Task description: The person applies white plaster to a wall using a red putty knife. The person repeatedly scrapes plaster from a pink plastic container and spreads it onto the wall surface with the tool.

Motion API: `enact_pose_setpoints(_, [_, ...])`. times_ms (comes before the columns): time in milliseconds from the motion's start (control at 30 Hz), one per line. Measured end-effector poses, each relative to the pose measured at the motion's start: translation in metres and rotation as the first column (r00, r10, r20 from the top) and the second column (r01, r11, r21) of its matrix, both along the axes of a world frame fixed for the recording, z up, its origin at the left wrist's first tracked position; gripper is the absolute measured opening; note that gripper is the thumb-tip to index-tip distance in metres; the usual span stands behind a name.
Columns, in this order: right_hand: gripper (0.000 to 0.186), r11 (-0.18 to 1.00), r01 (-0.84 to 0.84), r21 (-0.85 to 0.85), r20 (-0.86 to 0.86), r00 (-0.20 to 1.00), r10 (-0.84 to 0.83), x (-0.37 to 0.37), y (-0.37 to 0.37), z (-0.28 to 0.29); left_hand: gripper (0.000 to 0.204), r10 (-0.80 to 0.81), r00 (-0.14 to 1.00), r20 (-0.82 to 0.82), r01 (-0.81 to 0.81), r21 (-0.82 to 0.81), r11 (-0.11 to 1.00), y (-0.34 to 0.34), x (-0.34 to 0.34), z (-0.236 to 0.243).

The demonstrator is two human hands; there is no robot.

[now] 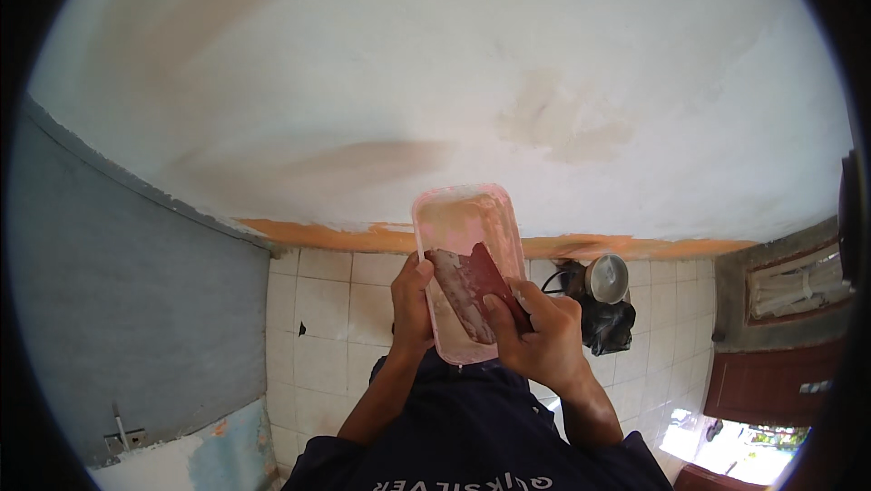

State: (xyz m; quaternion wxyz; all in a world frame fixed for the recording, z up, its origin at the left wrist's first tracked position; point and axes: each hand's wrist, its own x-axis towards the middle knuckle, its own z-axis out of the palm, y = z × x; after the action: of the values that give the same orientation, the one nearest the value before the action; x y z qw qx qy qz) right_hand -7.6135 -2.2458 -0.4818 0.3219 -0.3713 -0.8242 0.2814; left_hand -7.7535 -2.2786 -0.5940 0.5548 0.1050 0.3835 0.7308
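Observation:
My left hand (412,308) grips the left rim of a long pink plastic tray (510,230), its thumb over the edge. Beige paste is smeared across the tray's inside. In my right hand (546,335) is a flat, dark red putty spreader (488,278), pinched with the thumb on top. A pale layer of paste coats the spreader's left side. It lies slanted over the lower half of the tray, its upper left corner close to my left thumb. Whether the spreader touches the tray floor, I cannot tell.
Ahead stands a white wall (363,64) with damp-looking beige patches (567,123) and an orange strip (345,237) along its foot. A grey wall (136,282) rises at left. On the tiled floor (318,309) at right are a metal bowl (607,279) and a black plastic bag (608,328).

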Motion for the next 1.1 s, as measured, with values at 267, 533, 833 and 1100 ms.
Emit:
enact_pose_setpoints(267, [0.016,0.993,-0.038,0.108,0.048,0.998,0.033,-0.014,-0.011,-0.013,0.052,-0.078,0.996,-0.033,0.077,-0.035,0.996,-0.008,-0.013,-0.02])
enact_pose_setpoints(533, [0.015,0.98,0.192,-0.051,-0.028,0.981,-0.194,-0.032,-0.016,-0.015,0.035,0.054,0.997,0.064,-0.052,-0.04,0.998,-0.004,-0.008,0.017])
enact_pose_setpoints(833, [0.017,0.923,0.213,-0.32,-0.097,0.962,-0.256,-0.012,-0.003,0.011,0.036,0.038,0.995,-0.096,-0.041,-0.032,0.999,0.008,0.009,0.033])
enact_pose_setpoints(1100, [0.021,0.855,0.185,-0.484,-0.242,0.911,-0.334,0.005,0.011,0.028,0.035,0.104,0.994,-0.04,-0.108,-0.118,0.987,0.021,0.025,0.061])
